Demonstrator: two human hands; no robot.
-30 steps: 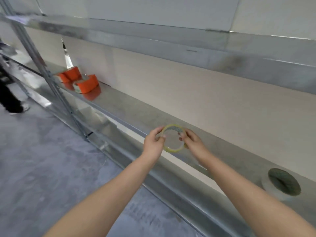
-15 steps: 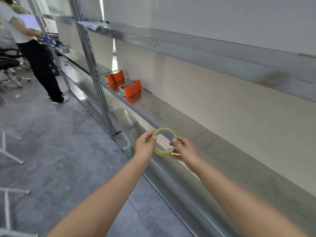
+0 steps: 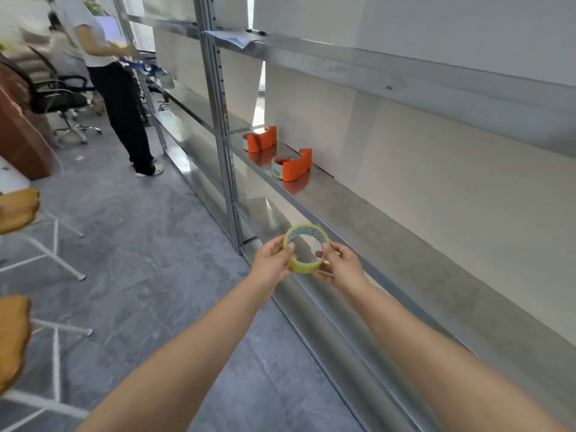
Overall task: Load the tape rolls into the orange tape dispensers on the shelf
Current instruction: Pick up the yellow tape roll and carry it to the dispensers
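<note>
A thin roll of clear yellowish tape [image 3: 304, 266] is held in front of the shelf edge between both hands. My left hand [image 3: 270, 264] pinches its left side and my right hand [image 3: 341, 265] pinches its right side. Two orange tape dispensers stand farther along the metal shelf [image 3: 389, 238]. The nearer dispenser [image 3: 296, 166] has a roll in it, and so does the farther dispenser [image 3: 261, 139] by the upright post.
A steel upright post [image 3: 225, 141] divides the shelving. A sheet of paper [image 3: 230, 36] lies on the upper shelf. A person in dark trousers [image 3: 124, 110] stands at the shelf farther left, near an office chair [image 3: 59, 98]. Stools with yellow seats [image 3: 15, 210] stand at my left.
The view has swung left and moved along the shelf, so the orange dispensers are closer. Both hands still hold the tape roll; the large roll at the right has left the view.
</note>
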